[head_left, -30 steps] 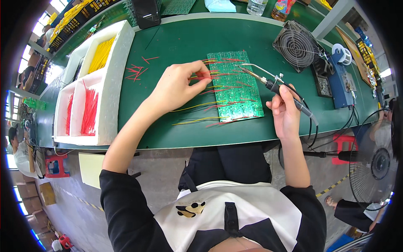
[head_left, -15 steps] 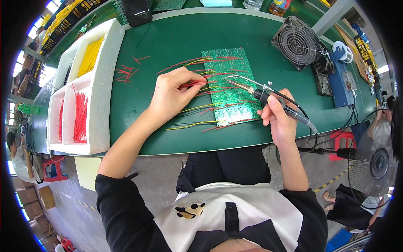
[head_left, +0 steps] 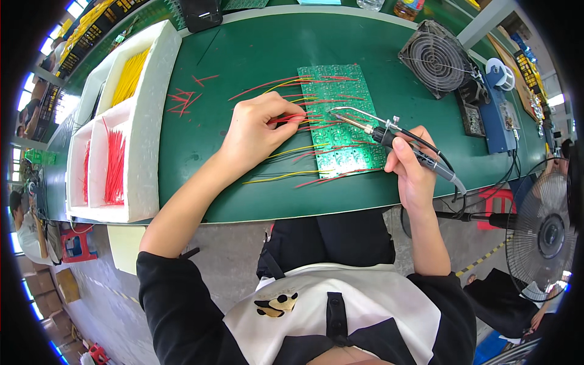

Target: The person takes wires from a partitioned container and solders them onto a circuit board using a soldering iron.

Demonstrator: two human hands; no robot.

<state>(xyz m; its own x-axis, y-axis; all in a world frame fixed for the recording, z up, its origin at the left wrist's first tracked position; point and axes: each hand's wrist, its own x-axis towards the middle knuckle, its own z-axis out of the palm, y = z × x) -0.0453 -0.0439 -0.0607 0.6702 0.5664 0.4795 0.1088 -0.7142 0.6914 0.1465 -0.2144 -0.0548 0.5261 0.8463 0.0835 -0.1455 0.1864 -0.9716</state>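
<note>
A green circuit board [head_left: 354,91] lies on the green table, with red, yellow and dark wires fanning out from its left side. My left hand [head_left: 257,134] is pinched round a red wire [head_left: 286,118] at the board's left edge; its fingertips hide part of the wire. My right hand [head_left: 414,172] grips a soldering iron [head_left: 383,137] like a pen, coming from the right. The iron's tip hangs over the left-middle of the board, close to the wire ends, and a thin bent metal feed tube [head_left: 363,114] runs along it. Contact between tip and board cannot be made out.
At the left stands a white foam tray [head_left: 141,176] with red wires [head_left: 115,167] and yellow wires [head_left: 130,77]. Short red pieces [head_left: 184,100] lie beside it. A square fan [head_left: 433,59] and a blue solder-spool unit [head_left: 500,112] stand at the right. A phone [head_left: 203,13] lies at the back.
Both hands have shifted slightly right, with the wire and the soldering iron still held. The board also appears a little further right; the whole view has moved slightly.
</note>
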